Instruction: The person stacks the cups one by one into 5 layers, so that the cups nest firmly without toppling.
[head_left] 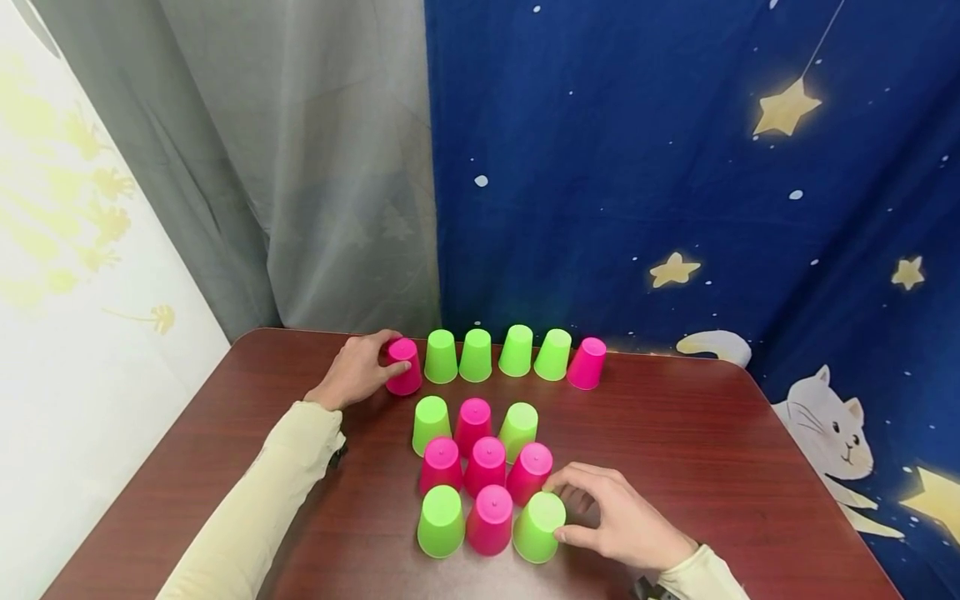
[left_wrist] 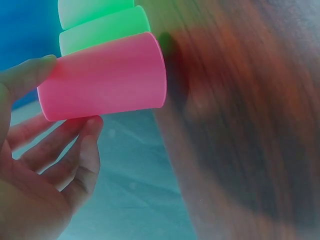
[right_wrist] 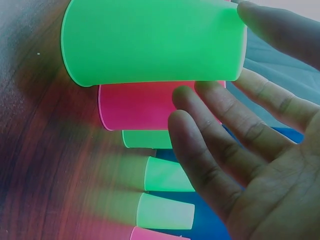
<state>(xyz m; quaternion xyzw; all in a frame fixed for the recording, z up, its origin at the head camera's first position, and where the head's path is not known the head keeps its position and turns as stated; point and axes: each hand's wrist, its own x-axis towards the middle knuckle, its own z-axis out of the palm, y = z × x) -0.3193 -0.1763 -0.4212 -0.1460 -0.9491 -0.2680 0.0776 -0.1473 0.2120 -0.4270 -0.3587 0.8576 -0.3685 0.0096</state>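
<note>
Filling the far side of the head view, a blue curtain (head_left: 675,167) printed with stars and a white cat hangs beside a grey curtain (head_left: 300,167), and both are cut off at the top. Below them the dark wooden table (head_left: 712,433) runs out of frame at its near edge, as do both forearms in pale sleeves. Both wrist views smear the tabletop into a blur, and the cups behind the nearest ones are only soft patches of colour. Upside-down cups stand in a far row of six and a near block of nine. At the row's left end, the left hand (head_left: 360,368) grips the pink cup (head_left: 403,367), thumb and fingers on opposite sides; its palm covers part of the cup's left side. At the block's near right corner, the right hand (head_left: 622,521) holds the green cup (head_left: 538,525) with thumb and fingers around it.
</note>
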